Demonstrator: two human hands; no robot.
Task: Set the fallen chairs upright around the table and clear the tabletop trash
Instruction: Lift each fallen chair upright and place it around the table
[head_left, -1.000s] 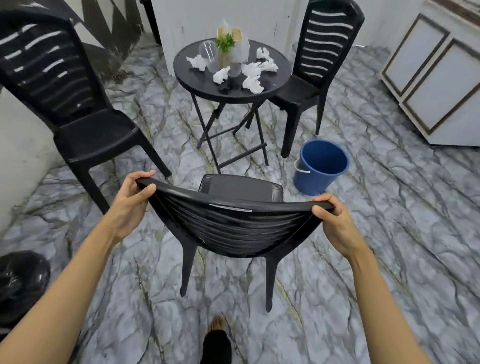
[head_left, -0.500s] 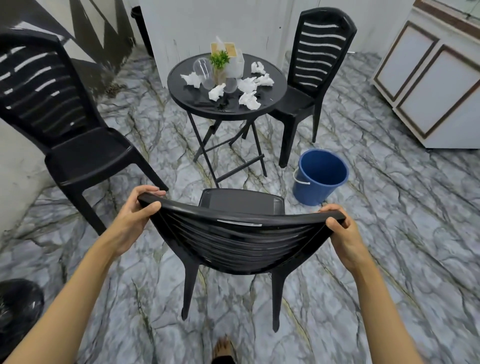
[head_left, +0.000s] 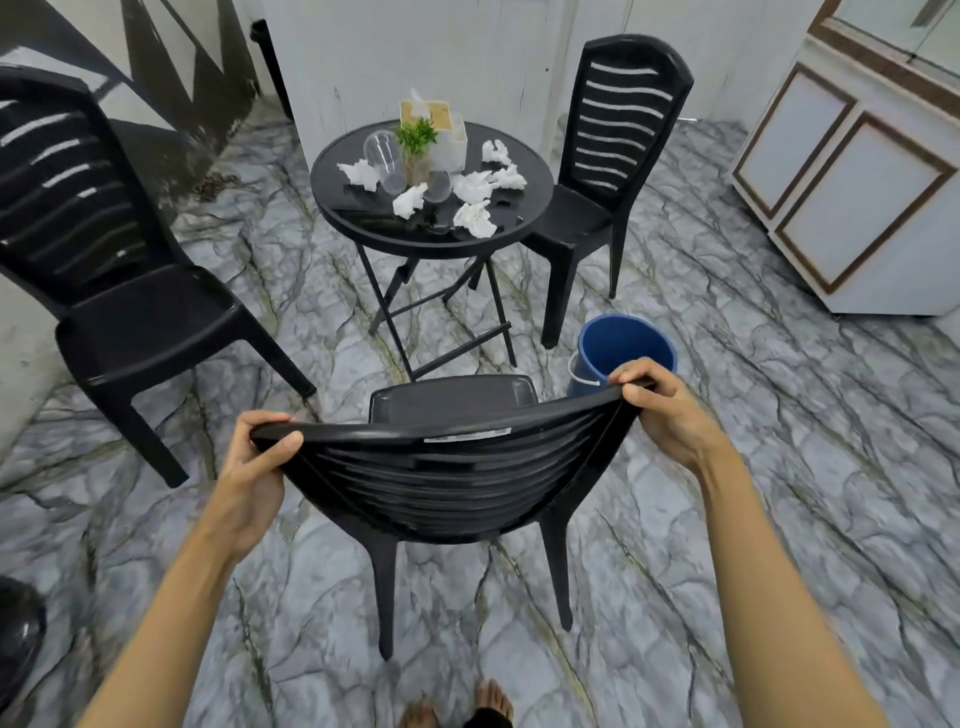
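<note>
With both hands, left and right, clamped on the chair's top rail, we push it squarely toward the tabletop, clearing the bucket.

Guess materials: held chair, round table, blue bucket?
Held chair: moulded black plastic, semi-gloss; one-piece slatted back. Round table: thin folding legs look like painted metal; the glossy black top could be glass or metal, unclear. Blue bucket: smooth plastic, with a pale, thin bail handle.
</note>
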